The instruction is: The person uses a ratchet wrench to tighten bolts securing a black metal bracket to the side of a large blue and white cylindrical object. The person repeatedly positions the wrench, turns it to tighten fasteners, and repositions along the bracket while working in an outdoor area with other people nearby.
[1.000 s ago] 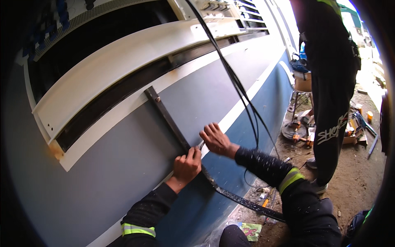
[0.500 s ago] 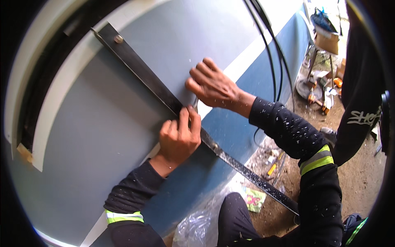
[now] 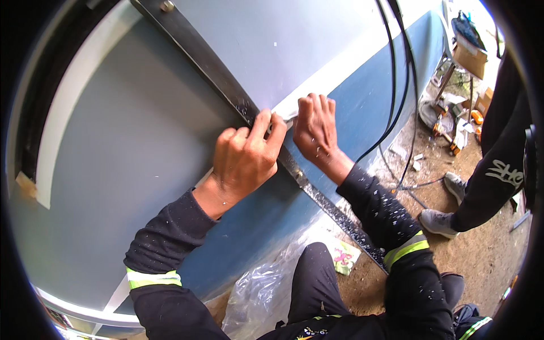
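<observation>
A long black metal bar [image 3: 199, 56] runs diagonally across a grey, white and blue painted panel [image 3: 136, 130], its lower stretch flecked with white. A bolt head [image 3: 167, 6] shows near its upper end and a small fastener [image 3: 299, 174] lower down. My left hand [image 3: 242, 156] rests at the bar's middle, thumb and fingers pinched together over a spot on it; what they hold is hidden. Just right of it, my right hand [image 3: 315, 127] is closed around a slim silvery wrench [image 3: 289, 120], mostly covered, whose end reaches toward my left fingertips.
Black cables [image 3: 409, 73] hang over the blue part. Clear plastic sheeting [image 3: 255, 292] lies below beside my knee. A person in dark trousers [image 3: 490, 187] stands at the right. Behind are a cardboard box [image 3: 470, 58] on a stool and scattered tools on the dirt floor.
My right hand has swung right and slightly down, its wrist turning more upright, still on the wrench. My left hand stays pinched at the bar. The whole view has shifted a little.
</observation>
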A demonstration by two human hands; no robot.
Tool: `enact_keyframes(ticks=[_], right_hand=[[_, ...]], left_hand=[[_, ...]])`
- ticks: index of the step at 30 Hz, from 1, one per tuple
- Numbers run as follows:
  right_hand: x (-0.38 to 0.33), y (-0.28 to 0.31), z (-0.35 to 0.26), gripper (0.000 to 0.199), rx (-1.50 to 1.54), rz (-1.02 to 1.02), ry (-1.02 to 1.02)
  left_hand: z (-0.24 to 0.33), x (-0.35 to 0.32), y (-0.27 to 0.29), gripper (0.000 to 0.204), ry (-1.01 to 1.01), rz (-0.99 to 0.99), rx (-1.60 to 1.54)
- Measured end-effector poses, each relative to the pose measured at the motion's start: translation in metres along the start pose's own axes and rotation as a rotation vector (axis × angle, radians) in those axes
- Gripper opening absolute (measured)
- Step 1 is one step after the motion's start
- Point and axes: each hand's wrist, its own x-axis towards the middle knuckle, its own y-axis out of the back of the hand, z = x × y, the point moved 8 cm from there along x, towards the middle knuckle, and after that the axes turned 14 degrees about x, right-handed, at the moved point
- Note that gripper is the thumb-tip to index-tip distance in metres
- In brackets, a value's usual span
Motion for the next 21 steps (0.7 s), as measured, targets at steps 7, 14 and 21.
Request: enact_keyframes(ticks=[7, 14, 21], right_hand=[[-0.002, 0.004, 0.0, 0.026, 0.03, -0.143, 0.003], [0.07, 0.018, -0.022, 0.017, -0.079, -0.281, 0.432], [0.1, 0.006, -0.046, 0.024, -0.17, -0.289, 0.855]], left_hand=[[-0.002, 0.004, 0.0, 0.03, 0.064, -0.027, -0.03], [0.002, -0.006, -0.006, 0.028, 0.16, 0.045, 0.033], [0.01, -0.006, -0.001, 0.027, 0.186, 0.152, 0.202]])
